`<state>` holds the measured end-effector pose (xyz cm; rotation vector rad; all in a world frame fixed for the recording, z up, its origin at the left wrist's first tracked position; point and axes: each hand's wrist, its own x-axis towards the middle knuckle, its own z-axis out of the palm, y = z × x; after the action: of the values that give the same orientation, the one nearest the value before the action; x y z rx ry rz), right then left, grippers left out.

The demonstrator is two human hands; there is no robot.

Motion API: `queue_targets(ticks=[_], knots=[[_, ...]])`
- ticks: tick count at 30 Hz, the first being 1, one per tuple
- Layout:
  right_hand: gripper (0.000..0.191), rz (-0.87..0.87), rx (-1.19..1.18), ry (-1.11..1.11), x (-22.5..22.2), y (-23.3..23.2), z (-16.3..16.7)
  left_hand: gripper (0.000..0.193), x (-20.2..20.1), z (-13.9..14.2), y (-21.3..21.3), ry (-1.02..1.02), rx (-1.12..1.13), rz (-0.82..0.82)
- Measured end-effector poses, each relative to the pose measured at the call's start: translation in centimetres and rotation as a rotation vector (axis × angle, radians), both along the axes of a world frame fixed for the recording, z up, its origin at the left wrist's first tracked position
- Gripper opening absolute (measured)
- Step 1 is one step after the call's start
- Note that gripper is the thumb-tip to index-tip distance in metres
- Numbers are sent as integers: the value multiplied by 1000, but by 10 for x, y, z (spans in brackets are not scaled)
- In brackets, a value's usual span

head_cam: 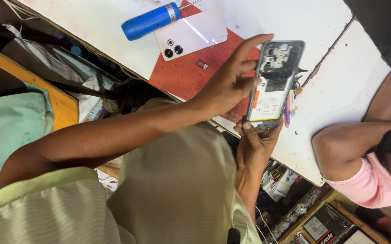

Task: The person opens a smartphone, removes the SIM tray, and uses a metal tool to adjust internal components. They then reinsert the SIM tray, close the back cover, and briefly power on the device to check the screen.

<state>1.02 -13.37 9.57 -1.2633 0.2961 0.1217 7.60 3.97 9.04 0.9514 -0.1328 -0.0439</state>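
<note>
- The left hand (224,86) reaches in from the lower left on a long bare arm; its fingers (249,47) are spread and curved against the left edge of the phone (274,83), thumb side pressing at the frame.
- The right hand (254,144) comes up from below and pinches the phone's lower end, its thumb lying on the bottom edge.
- The phone is held in the air above the desk (340,86), between the two hands, upright and slightly tilted. Its back is off: battery with a white label below, dark boards and camera parts above.
- A purple and pink tool (288,108) shows just beside the phone's right edge; whether it rests on the desk or is held, I cannot tell.
- On the desk lies a red mat (182,74). Across its upper edge lies a white back cover (191,34) with two camera holes, outer face up.
- A blue cylinder tool (148,21) lies just beside the cover, on the bare white desk.
- A small dark part (202,64) sits on the mat, below the cover.
- At the right, another person in a pink top (371,183) leans an arm on the desk, well apart from the phone.
</note>
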Motion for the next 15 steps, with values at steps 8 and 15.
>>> queue_targets(ticks=[8, 15], knots=[[75, 7, 30, -71, -3, -4, 6, 99, -3, 5, 2, -5, -36, -119], [75, -18, 37, -75, -3, -1, 8, 100, -5, 4, 3, -23, -30, -166]])
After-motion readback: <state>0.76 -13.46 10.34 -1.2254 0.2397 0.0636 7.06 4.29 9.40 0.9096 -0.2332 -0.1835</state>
